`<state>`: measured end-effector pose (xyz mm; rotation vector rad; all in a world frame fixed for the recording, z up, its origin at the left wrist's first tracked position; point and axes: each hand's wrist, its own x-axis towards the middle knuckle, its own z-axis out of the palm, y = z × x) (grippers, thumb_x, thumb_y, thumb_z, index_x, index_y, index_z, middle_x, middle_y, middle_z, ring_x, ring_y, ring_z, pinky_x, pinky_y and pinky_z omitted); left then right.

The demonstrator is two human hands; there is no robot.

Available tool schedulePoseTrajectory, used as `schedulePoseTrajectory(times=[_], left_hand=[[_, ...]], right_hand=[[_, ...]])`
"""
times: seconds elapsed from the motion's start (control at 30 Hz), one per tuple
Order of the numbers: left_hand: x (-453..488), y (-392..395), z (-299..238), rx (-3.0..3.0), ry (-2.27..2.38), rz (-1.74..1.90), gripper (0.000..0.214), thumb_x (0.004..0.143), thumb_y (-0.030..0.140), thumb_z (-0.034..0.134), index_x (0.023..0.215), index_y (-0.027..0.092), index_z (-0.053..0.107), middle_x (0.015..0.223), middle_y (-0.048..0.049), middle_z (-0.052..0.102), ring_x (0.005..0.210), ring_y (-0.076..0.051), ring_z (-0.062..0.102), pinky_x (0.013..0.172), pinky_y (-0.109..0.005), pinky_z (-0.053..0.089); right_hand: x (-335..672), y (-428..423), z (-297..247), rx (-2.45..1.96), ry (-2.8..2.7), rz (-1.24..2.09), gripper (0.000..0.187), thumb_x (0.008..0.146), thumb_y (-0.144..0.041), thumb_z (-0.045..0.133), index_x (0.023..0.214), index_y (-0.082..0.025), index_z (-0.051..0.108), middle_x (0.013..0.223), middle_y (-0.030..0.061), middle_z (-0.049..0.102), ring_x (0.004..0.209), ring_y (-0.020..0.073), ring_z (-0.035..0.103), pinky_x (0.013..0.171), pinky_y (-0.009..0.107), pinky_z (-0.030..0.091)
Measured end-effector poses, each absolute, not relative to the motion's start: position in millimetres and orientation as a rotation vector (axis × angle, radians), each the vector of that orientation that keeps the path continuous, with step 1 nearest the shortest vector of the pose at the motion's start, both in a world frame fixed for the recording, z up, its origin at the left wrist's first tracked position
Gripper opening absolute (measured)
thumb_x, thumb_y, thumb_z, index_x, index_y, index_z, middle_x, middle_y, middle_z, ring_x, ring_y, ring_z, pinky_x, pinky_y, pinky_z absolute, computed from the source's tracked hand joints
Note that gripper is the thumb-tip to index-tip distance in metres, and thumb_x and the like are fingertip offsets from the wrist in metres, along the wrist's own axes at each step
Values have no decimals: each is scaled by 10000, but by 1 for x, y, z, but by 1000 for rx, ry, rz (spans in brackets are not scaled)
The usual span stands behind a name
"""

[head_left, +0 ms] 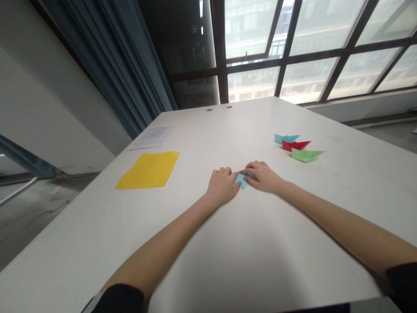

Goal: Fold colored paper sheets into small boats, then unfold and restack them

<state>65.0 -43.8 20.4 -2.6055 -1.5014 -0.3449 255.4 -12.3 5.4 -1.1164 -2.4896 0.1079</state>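
Two dark sleeves show at the near edge, the left (119, 298) and the right (404, 282), both cut off by the frame. Between them runs a dark and grey strip (368, 305), too cropped to identify. Two bare forearms reach over one white table (211, 243). Near its middle lies one small folded blue paper (241, 180), with a hand at each side. The left hand (222, 186) holds its left part with thumb and bent fingers; the right hand (262, 176) grips its right part between thumb and forefinger. The fingers cover much of the paper, so its full shape is hidden.

Farther off to the left lies one yellow sheet (150, 170). To the right, three paper boats stand close together: green (306, 155) nearest, then red (295, 145), then blue (286, 138), each partly covering the one behind. Beyond the yellow sheet is one white page (154, 137) with print too faint to read. Two grey discs (209, 110) sit by the far edge, before a blue curtain (120, 56) and dark-framed windows (254, 30), both cropped above.
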Motion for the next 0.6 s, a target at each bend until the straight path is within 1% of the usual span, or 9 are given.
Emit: schedulePoseTrajectory(times=[0.13, 0.3, 0.43, 0.6], left_hand=[[67, -47, 22, -2528, -1501, -303, 331, 833, 416, 414, 1001, 182, 577, 967, -110, 569, 923, -254, 503, 792, -398, 335], [66, -50, 25, -2435, -1552, -266, 395, 814, 491, 412, 873, 153, 607, 880, -116, 592, 847, -254, 536, 793, -415, 323], [65, -51, 25, -2408, -1618, -271, 437, 802, 532, 411, 847, 150, 618, 858, -121, 600, 842, -253, 548, 815, -422, 310], [64, -51, 27, -2361, -1688, -294, 522, 783, 590, 389, 836, 130, 629, 819, -142, 598, 814, -275, 545, 765, -429, 323]], right_hand=[[254, -14, 7, -1144, -2493, 71, 307, 832, -354, 446, 1054, -233, 620, 957, 77, 606, 894, 208, 518, 813, 358, 316], [255, -16, 11, -1150, -2499, 16, 294, 820, -390, 466, 992, -210, 621, 942, 75, 622, 874, 203, 536, 806, 353, 303], [258, -13, 15, -1165, -2521, -55, 287, 812, -417, 471, 917, -191, 615, 897, 75, 634, 849, 203, 551, 800, 352, 297], [260, -10, 17, -1196, -2524, -112, 286, 814, -434, 461, 849, -188, 602, 846, 75, 635, 824, 206, 552, 797, 356, 298]])
